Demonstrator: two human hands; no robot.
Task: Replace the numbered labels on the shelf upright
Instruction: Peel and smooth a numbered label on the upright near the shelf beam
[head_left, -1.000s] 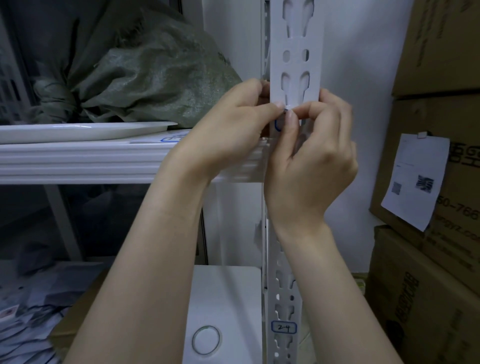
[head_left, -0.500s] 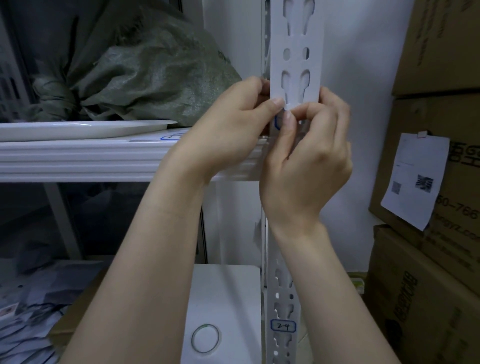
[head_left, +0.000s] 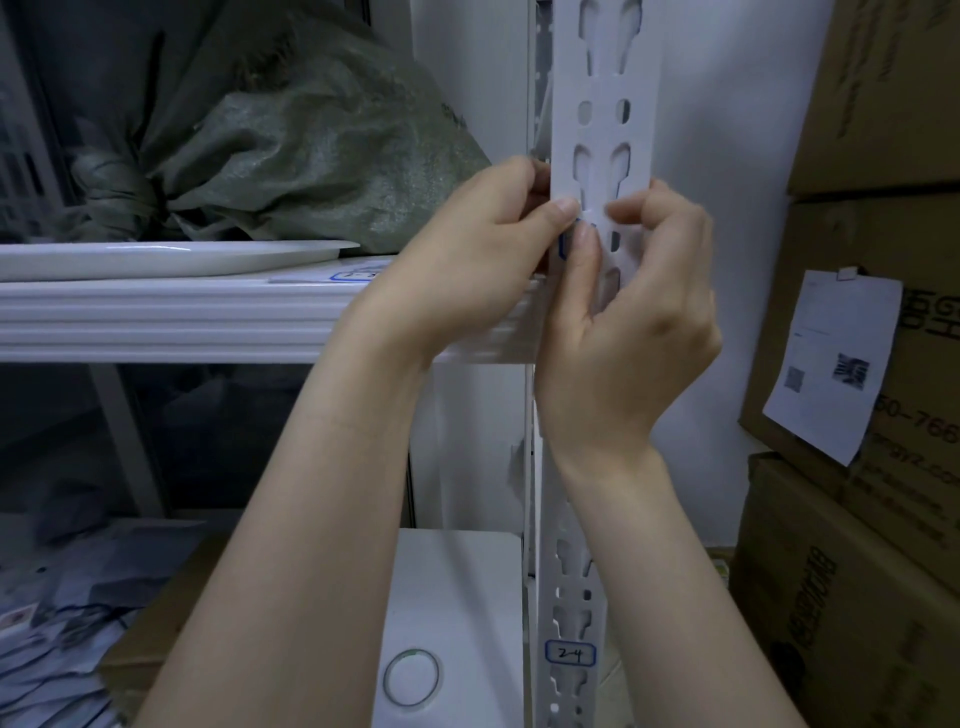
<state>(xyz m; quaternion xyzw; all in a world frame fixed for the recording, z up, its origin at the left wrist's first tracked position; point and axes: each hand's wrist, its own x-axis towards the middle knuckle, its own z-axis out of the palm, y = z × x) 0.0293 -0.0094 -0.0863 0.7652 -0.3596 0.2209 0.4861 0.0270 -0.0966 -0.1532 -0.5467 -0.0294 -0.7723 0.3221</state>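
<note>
Probable peeling step: label (head_left: 567, 244) between the hands.
Left hand (head_left: 467, 254) and right hand (head_left: 636, 338) pinch it against shelf upright (head_left: 602, 78); next, steady pull.

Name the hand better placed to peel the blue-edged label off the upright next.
Right, probably. The right hand has its thumb on the blue-edged label, index curled just above; the left hand grips the upright, apparently steadying it.

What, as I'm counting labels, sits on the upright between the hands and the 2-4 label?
Head view: only slotted upright, partly hidden by the right forearm; no other label shows above the 2-4 label.
</note>
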